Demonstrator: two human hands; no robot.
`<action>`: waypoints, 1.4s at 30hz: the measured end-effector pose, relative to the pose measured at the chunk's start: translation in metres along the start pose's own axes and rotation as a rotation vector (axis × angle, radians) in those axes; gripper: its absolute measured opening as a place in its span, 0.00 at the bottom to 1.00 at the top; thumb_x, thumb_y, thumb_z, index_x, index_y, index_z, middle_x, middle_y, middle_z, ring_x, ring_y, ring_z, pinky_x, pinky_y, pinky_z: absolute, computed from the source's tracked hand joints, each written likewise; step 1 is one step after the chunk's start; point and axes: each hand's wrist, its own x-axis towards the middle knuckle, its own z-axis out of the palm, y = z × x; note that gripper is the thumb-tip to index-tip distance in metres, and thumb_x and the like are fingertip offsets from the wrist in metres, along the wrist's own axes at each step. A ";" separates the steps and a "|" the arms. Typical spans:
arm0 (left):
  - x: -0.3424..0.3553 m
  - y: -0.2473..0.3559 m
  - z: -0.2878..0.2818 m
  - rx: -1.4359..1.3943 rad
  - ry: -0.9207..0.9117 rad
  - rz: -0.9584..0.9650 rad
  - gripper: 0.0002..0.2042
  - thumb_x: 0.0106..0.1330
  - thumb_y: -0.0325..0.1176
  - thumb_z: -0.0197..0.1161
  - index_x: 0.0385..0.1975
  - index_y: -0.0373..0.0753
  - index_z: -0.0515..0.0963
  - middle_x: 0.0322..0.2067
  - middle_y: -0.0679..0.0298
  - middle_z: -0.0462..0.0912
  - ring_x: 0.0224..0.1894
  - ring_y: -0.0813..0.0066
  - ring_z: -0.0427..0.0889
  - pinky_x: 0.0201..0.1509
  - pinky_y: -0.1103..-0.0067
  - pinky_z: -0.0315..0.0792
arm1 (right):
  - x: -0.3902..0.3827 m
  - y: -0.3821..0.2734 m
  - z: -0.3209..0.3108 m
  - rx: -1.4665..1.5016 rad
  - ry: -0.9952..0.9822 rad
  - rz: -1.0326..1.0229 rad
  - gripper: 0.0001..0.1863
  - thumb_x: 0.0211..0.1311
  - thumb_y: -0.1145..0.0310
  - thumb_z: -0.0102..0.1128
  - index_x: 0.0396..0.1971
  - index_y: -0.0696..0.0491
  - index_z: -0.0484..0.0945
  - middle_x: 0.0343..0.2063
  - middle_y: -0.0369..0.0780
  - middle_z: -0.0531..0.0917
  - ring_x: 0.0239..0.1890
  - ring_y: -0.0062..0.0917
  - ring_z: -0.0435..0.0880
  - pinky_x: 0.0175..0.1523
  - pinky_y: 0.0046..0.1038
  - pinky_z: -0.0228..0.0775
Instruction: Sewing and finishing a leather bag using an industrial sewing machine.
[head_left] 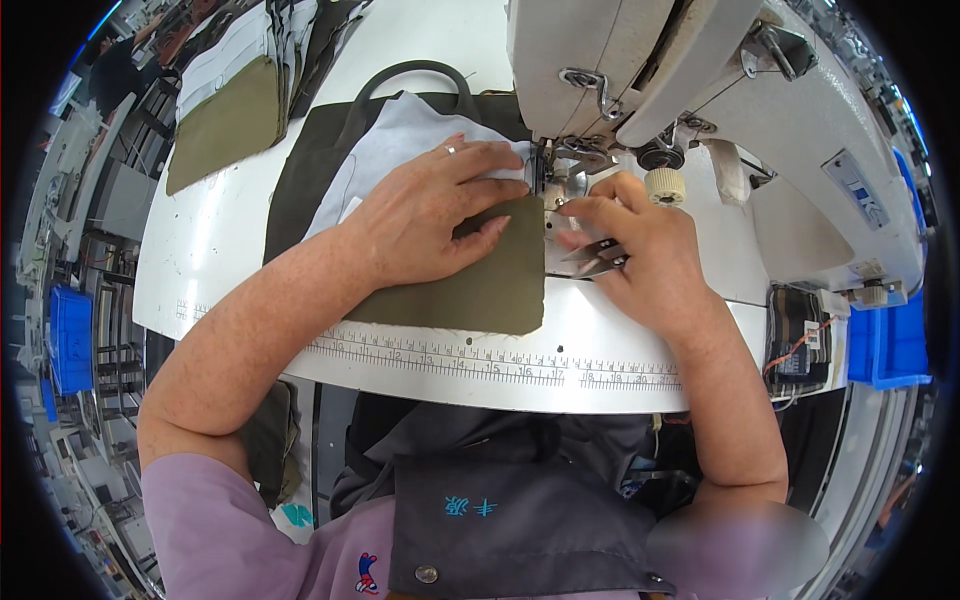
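Note:
Layered cloth lies on the white sewing table: an olive-green panel (pixel 470 290), a pale grey-blue piece (pixel 400 130) and a dark green piece with a loop strap (pixel 300 190). My left hand (pixel 430 205) rests flat on it, fingers spread, fingertips close to the presser foot (pixel 541 165) of the sewing machine (pixel 590 60). Just right of the cloth edge, my right hand (pixel 645 240) is closed around small thread snips (pixel 600 260), blades pointing left. Its thumb and forefinger reach toward the needle area, where fine detail is too small to make out.
A stack of cut cloth pieces (pixel 225 125) lies at the table's far left. A printed ruler strip (pixel 480 365) runs along the front edge. Blue bins (pixel 72 340) stand beyond the table on both sides. The machine head overhangs the work at upper right.

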 end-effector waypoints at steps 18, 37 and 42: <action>0.021 -0.021 0.008 -0.062 0.019 0.027 0.14 0.61 0.32 0.68 0.45 0.36 0.87 0.54 0.60 0.83 0.55 0.62 0.83 0.67 0.69 0.75 | 0.007 0.012 0.009 0.165 0.100 -0.024 0.22 0.56 0.71 0.70 0.53 0.49 0.83 0.47 0.41 0.87 0.39 0.33 0.89 0.45 0.31 0.80; 0.019 -0.013 0.011 -0.085 0.017 0.035 0.16 0.59 0.29 0.70 0.47 0.33 0.86 0.51 0.57 0.85 0.53 0.56 0.85 0.69 0.65 0.73 | 0.004 -0.002 0.006 -0.143 -0.062 0.035 0.28 0.49 0.72 0.69 0.55 0.45 0.84 0.50 0.34 0.79 0.39 0.30 0.87 0.38 0.33 0.79; 0.019 -0.011 0.016 -0.042 0.040 0.058 0.16 0.59 0.28 0.69 0.48 0.32 0.86 0.49 0.56 0.85 0.53 0.55 0.85 0.72 0.63 0.71 | 0.003 0.000 0.006 -0.162 -0.068 0.057 0.30 0.47 0.73 0.68 0.57 0.44 0.83 0.50 0.34 0.78 0.39 0.29 0.86 0.38 0.33 0.79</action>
